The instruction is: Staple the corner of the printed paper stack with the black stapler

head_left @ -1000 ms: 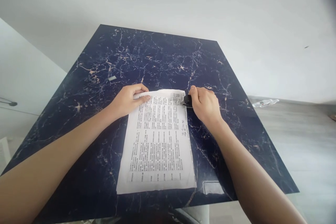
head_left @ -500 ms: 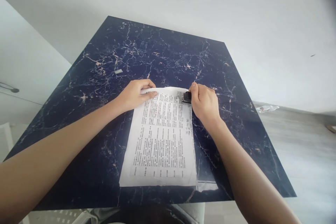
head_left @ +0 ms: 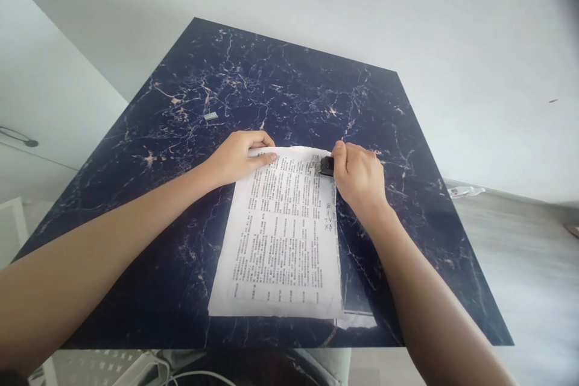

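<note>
Printed sheets of paper lie on the dark blue marble-patterned table, their lines of text running up and down. My left hand grips their far left corner, thumb on top and fingers round the edge. At the far right corner, my right hand is wrapped round a black stapler. Its front end overlaps the paper there, and the rest is hidden by my fingers. Some handwriting shows along the right margin just below it.
A small silver strip, perhaps staples, lies on the table beyond my left hand. A white wall stands behind. A clear plastic item is on the floor at right. A white cable hangs below the near edge.
The view has shifted slightly, so the table and hands appear a little further right. Both hands keep their hold on the paper and the stapler.
</note>
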Available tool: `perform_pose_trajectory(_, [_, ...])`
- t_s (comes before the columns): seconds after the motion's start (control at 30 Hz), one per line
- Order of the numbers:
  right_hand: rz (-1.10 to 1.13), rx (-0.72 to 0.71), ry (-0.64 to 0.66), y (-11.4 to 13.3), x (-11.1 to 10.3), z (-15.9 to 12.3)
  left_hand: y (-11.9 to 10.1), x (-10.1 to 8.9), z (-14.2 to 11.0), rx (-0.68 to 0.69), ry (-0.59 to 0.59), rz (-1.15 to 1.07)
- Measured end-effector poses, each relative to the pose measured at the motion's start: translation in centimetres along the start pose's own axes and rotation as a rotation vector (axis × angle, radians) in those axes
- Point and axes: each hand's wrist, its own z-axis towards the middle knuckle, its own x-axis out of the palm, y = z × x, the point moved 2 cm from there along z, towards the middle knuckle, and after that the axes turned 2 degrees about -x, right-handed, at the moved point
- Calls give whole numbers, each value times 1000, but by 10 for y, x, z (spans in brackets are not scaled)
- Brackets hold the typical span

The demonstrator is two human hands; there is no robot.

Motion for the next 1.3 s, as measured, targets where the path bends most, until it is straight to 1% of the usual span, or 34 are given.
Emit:
perform_pose_trajectory(0.2, [-64,10,6,4,-1,0,-2,0,0,-11,24,-6])
perform_pose_trajectory(0.4, [-162,2,20,8,1,-1,-1,0,0,-4,20,4])
perform_pose_trajectory(0.67, [-351,-116,49,18,5,-4,2,0,1,-10,10,17])
perform_pose_trajectory(0.83, [-351,-140,59,21,8,-4,0,0,1,-11,15,36])
perform_pose_trajectory(0.97, [-345,-155,48,22,9,-3,0,-1,0,14,12,48])
perform_pose_trajectory(1.03, [-282,-150,34,18,9,-1,1,-1,0,24,16,56])
perform_pose_trajectory(1.07, [-228,-124,28,14,8,0,2,-1,0,24,20,58])
perform_pose_trajectory(1.2, [-19,45,14,-6,1,6,4,-2,-1,25,18,62])
perform_pose_trajectory(1.3, [-31,87,-10,-24,-6,11,4,-2,-2,27,13,80])
